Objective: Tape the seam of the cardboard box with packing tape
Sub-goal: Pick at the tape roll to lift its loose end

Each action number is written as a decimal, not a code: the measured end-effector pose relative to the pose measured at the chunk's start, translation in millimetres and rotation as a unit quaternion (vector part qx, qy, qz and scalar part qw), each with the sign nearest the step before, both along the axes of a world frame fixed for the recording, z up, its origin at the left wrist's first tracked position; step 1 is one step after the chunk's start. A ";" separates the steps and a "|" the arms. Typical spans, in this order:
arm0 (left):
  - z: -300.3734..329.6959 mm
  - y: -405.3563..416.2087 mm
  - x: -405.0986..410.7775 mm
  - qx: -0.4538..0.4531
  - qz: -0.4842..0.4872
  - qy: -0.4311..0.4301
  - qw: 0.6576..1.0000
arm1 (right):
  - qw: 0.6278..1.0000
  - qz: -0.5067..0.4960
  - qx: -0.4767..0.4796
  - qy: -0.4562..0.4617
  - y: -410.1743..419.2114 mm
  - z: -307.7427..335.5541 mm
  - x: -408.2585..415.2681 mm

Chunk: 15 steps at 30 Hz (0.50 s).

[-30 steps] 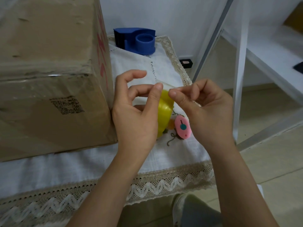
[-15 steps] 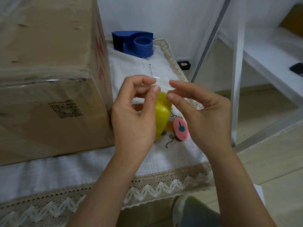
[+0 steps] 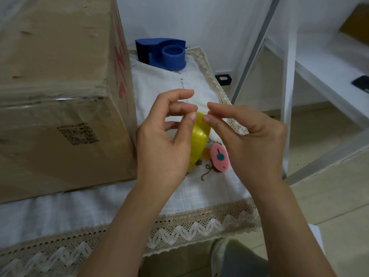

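I have the tape roll (image 3: 198, 140) cradled in my left hand (image 3: 161, 144), at 3 o'clock from the box (image 3: 60, 96). My right hand (image 3: 249, 140) pinches at its rim. Light roll, clingy film: I'd peel the free end.

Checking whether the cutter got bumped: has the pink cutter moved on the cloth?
No. The pink cutter lies by the same embroidered stem on the cloth; only the camera shifted.

My left hand (image 3: 163, 142): raised before me, back toward me, thumb pressed up on the yellow tape roll (image 3: 198, 140) it grips, fingers curled above. My right hand (image 3: 253, 140): raised alongside, thumb and forefinger tips pinched at the roll's top edge, other fingers curled. Both forearms bare, angled inward.
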<state>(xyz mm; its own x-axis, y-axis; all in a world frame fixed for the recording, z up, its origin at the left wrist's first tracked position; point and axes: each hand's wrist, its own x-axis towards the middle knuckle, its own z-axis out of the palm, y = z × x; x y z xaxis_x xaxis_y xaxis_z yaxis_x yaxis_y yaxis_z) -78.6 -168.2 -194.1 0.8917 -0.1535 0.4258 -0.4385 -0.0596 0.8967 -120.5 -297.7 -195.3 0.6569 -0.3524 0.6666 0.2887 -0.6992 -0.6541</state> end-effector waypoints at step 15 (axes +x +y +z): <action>-1.9 2.5 2.2 0.044 -0.002 -0.022 0.999 | 0.997 -0.049 -0.063 0.007 0.3 1.7 -1.5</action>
<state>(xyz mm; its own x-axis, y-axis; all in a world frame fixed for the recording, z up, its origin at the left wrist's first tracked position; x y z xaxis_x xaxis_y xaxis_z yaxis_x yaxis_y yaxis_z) -76.4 -165.7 -196.1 0.8711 -0.1967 0.4499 -0.4787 -0.1358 0.8674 -122.0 -297.4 -193.6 0.6335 -0.3293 0.7002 0.2066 -0.8001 -0.5632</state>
